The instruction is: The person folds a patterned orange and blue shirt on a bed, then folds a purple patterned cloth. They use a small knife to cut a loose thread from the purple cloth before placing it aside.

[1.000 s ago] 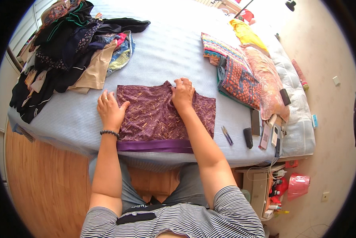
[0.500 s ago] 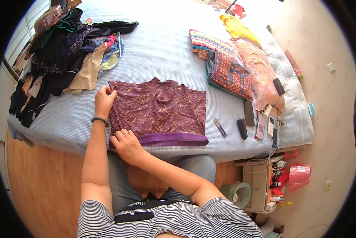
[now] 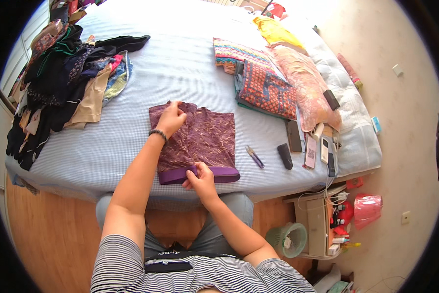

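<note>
A pair of purple shorts [image 3: 214,132] with a fine light pattern and a plain purple waistband [image 3: 227,175] lies on the bed, waistband toward me. Its left part is folded over toward the middle. My left hand [image 3: 172,121], a dark bead bracelet at the wrist, pinches the cloth near the far edge. Close to the middle of the waistband, my right hand [image 3: 201,181] grips the near edge between thumb and fingers.
A heap of dark clothes [image 3: 58,78] lies at the left. Folded patterned clothes [image 3: 268,90] are at the right, beside a pink pillow [image 3: 297,78]. Thread snips [image 3: 254,157], a black case [image 3: 285,156] and a phone [image 3: 310,152] lie nearer. A bin [image 3: 288,240] stands below.
Both hands have moved right, carrying the left side of the shorts over toward the middle. The shorts now spread less wide. The whole view has shifted slightly.
</note>
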Motion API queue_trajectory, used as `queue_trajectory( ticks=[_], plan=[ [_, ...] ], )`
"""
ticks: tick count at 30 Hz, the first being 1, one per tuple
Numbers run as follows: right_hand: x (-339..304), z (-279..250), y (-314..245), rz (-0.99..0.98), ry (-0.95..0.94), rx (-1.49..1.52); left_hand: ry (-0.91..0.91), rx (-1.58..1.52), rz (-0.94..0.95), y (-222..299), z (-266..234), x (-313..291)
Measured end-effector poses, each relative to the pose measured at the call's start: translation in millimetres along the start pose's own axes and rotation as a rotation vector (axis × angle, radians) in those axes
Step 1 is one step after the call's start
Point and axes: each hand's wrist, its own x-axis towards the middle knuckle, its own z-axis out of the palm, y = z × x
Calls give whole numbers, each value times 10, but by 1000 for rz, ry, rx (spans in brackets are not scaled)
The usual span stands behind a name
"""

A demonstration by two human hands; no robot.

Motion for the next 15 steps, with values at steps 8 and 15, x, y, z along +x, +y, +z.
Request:
queue_trajectory(
  ticks=[8,15],
  plan=[
    [108,-121,-144,226,-98,-97,-178,867,134,156,71,-672],
    [-46,-161,-470,-282,134,-769,21,802,126,233,-21,-902]
  ],
)
